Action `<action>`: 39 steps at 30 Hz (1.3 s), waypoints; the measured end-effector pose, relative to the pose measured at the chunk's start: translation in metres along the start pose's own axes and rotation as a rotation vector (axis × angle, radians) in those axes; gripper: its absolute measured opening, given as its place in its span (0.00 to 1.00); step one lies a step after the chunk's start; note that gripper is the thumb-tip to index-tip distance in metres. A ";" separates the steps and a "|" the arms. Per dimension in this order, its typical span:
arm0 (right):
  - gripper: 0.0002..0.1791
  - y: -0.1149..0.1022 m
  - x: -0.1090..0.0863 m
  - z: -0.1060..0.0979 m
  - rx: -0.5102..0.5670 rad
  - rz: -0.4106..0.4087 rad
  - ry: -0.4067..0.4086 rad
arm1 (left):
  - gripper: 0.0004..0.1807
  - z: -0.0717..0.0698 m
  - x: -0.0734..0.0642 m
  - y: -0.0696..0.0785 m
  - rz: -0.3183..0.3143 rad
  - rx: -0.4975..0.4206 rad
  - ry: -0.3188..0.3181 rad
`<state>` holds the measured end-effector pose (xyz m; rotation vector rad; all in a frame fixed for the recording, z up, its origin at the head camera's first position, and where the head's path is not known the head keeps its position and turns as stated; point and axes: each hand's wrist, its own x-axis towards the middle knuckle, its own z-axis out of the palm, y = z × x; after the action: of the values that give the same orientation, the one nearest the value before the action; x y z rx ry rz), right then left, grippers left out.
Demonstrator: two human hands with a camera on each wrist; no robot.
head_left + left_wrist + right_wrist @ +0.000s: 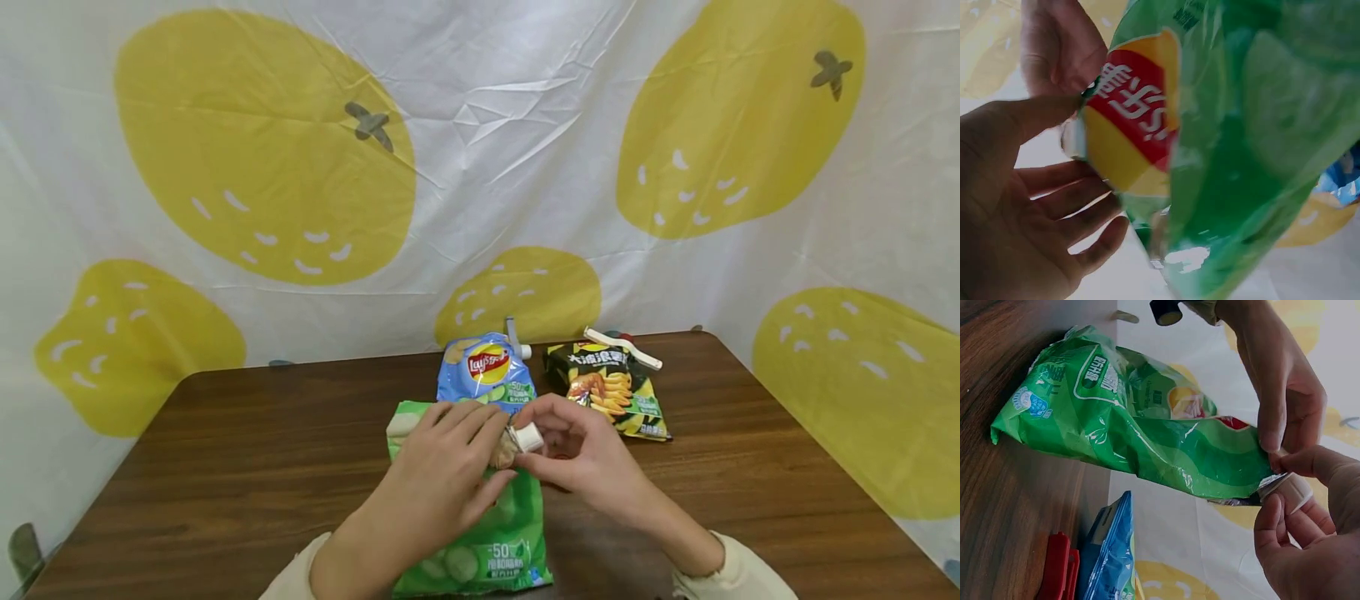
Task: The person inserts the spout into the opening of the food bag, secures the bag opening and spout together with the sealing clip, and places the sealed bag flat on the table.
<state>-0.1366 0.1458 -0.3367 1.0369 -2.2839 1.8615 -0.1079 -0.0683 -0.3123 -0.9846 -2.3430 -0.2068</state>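
Note:
A green chip bag [480, 533] stands over the near middle of the table, its top folded narrow between my two hands. My left hand [446, 467] pinches the bag's top edge, thumb on one side and fingers on the other, as the left wrist view shows. With thumb and fingertips my right hand [600, 454] holds a white cap-like piece [1295, 489] at the corner of the bag's top. Silvery lining shows beside that piece in the right wrist view. The bag's red and yellow logo [1135, 112] faces the left wrist camera.
Behind the green bag lies a blue Lay's bag [457, 379] with a white-capped clip [517, 342] on its top. A black chip bag [618, 392] with a white clip [624, 347] lies to its right. A red clip [1055, 569] is on the wooden table [285, 467].

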 end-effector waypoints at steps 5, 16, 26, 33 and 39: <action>0.16 0.005 0.001 -0.001 0.036 0.005 -0.021 | 0.17 0.011 0.001 -0.003 -0.013 -0.094 0.039; 0.14 0.000 0.004 -0.007 -0.122 -0.079 -0.004 | 0.14 0.027 0.002 -0.004 -0.082 -0.185 0.085; 0.18 -0.004 0.005 -0.010 -0.186 -0.047 0.012 | 0.26 0.036 0.003 -0.013 -0.113 -0.333 0.160; 0.12 0.002 0.008 -0.031 -0.564 -0.063 -0.055 | 0.32 0.036 0.003 -0.028 -0.092 -0.447 0.154; 0.09 0.023 0.011 -0.047 -0.826 -0.052 -0.228 | 0.29 0.037 0.003 -0.044 -0.114 -0.536 0.151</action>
<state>-0.1749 0.1835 -0.3386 1.1473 -2.6872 0.6369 -0.1565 -0.0851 -0.3376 -1.0289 -2.2468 -0.9580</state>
